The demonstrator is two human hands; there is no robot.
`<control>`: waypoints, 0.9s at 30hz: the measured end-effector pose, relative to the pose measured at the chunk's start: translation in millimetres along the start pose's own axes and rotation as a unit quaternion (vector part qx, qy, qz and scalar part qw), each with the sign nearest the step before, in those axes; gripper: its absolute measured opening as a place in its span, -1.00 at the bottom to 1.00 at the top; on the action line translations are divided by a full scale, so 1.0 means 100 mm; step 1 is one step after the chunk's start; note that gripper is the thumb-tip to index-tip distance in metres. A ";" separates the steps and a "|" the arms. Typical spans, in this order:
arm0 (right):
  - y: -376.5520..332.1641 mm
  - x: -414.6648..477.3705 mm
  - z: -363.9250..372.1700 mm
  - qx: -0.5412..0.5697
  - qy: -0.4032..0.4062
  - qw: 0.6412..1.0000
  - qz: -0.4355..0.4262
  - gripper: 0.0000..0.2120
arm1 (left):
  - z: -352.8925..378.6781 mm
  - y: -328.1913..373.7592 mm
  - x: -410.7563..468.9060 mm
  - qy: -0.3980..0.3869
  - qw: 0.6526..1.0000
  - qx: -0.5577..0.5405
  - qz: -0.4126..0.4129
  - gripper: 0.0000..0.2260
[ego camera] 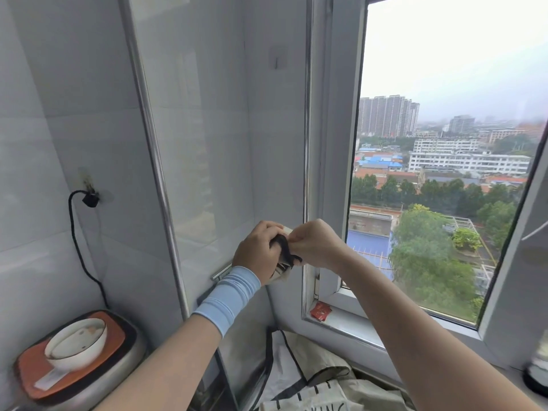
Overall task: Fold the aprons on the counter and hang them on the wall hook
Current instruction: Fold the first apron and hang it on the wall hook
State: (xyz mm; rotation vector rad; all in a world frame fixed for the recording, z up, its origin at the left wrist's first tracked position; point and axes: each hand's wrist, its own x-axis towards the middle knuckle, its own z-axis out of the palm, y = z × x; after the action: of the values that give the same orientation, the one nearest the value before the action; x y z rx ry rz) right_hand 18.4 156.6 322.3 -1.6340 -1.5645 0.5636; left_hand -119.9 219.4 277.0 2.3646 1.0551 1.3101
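My left hand (258, 250) grips a small folded bundle of beige apron (283, 271) raised in front of the tiled wall. A black strap (285, 247) runs over the bundle between my hands, and my right hand (315, 244) pinches it at the top. High above them a small adhesive wall hook (277, 59) sits on the tile, bare. A second beige apron (314, 378) with black trim and straps lies crumpled on the counter below, partly hidden by my arms.
A white bowl (75, 347) rests on an orange-lidded cooker (59, 369) at the lower left, its black cord (77, 241) plugged into a wall socket. An open window (439, 179) is at the right, with a red packet (320, 310) on its sill.
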 end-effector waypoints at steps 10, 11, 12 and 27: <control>0.07 0.02 -0.01 -0.011 -0.075 0.997 -0.001 -0.85 | -0.06 -0.07 0.15 -0.107 0.970 -0.123 -0.182 -0.78; 0.09 0.04 -0.01 0.016 -0.080 0.997 0.016 -0.86 | -0.08 -0.09 0.13 -0.088 0.972 -0.141 -0.166 -0.75; 0.11 0.05 -0.01 0.053 -0.082 0.995 0.033 -0.86 | -0.09 -0.10 0.11 -0.060 0.974 -0.163 -0.142 -0.71; 0.10 0.12 0.01 0.159 -0.047 0.983 0.081 -0.83 | -0.13 -0.11 -0.02 -0.012 0.999 -0.034 0.039 -0.83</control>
State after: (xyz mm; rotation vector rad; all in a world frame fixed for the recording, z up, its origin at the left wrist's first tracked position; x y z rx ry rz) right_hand 25.1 169.5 316.3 -1.5128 -1.3337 0.9389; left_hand -136.1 224.6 277.2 2.3871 0.9043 1.3192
